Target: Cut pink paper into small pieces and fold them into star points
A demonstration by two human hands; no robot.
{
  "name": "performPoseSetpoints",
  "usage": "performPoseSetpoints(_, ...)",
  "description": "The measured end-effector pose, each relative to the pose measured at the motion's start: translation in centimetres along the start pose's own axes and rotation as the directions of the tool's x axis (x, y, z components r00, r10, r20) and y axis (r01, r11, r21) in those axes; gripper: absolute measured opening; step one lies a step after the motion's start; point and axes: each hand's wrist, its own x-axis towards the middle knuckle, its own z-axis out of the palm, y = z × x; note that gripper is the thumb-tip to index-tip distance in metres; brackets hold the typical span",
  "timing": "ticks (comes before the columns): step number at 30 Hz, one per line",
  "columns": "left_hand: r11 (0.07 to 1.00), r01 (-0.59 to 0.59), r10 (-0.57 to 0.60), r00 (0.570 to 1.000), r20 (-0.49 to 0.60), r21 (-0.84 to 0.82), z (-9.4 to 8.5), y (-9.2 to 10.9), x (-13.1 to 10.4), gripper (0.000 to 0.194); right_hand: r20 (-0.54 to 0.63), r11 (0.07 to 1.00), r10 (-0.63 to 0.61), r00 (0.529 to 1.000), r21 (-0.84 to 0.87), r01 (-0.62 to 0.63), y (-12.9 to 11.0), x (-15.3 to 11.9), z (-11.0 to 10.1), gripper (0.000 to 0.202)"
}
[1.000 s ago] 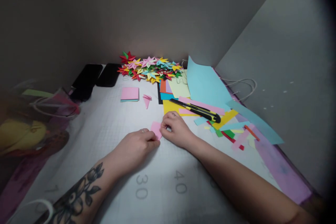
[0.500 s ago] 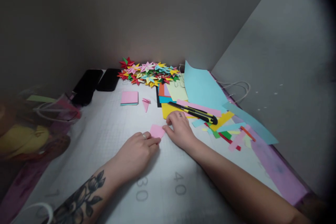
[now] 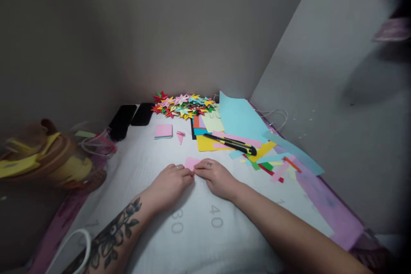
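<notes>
A small pink paper square (image 3: 192,163) lies on the white gridded mat between my hands. My left hand (image 3: 171,184) has its fingers closed on the paper's lower left edge. My right hand (image 3: 215,176) pinches the lower right part, its fingertips meeting those of my left hand. Beyond them lie a folded pink piece (image 3: 180,137) and a stack of pink squares (image 3: 163,131) with light blue beneath.
Folded paper stars (image 3: 183,105) are heaped at the back. Two black phones (image 3: 142,114) lie back left. A black and yellow cutter (image 3: 236,143) rests on coloured sheets; paper scraps (image 3: 266,166) spread to the right. A pot-like basket (image 3: 61,154) stands at left.
My right hand has come in from the paper's upper right corner to its lower edge, beside my left fingertips. The camera view has shifted, showing more of the basket.
</notes>
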Motion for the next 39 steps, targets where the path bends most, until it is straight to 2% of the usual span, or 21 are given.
performPoseSetpoints(5, 0.996, 0.088, -0.088, 0.996, -0.008, 0.001, 0.4, 1.0, -0.3, 0.022, -0.003, 0.982, 0.089, 0.996, -0.165, -0.088, 0.2, -0.3, 1.0, 0.038)
performPoseSetpoints(11, 0.969, 0.248, -0.247, 0.967, -0.064, 0.01, 1.4, 3.3, -1.0, 0.027, 0.041, 0.936, 0.211, 0.977, -0.297, -0.189, -0.4, -0.1, 0.8, 0.033)
performPoseSetpoints(16, 0.936, 0.353, -0.347, 0.919, -0.186, -0.004, 2.9, 4.8, -1.4, 0.029, 0.069, 0.937, 0.219, 0.973, -0.295, -0.19, -0.6, 0.1, 0.8, 0.031)
performPoseSetpoints(20, 0.922, 0.382, -0.383, 0.871, -0.307, -0.066, 4.2, 5.0, -1.8, 0.031, 0.084, 0.936, 0.223, 0.971, -0.296, -0.19, -0.5, 0.2, 0.8, 0.031)
performPoseSetpoints(26, 0.888, 0.452, -0.452, 0.815, -0.362, -0.091, 4.3, 5.0, -2.0, 0.032, 0.095, 0.933, 0.236, 0.967, -0.3, -0.198, -0.7, 0.3, 0.7, 0.031)
performPoseSetpoints(30, 0.887, 0.456, -0.45, 0.814, -0.368, -0.077, 4.2, 5.1, -1.9, 0.036, 0.104, 0.929, 0.244, 0.964, -0.311, -0.202, -1.0, 0.4, 0.6, 0.031)
performPoseSetpoints(39, 0.875, 0.482, -0.467, 0.822, -0.325, -0.041, 3.9, 5.7, -2.1, 0.026, 0.096, 0.913, 0.278, 0.956, -0.336, -0.231, -1.5, 0.5, 0.5, 0.03)
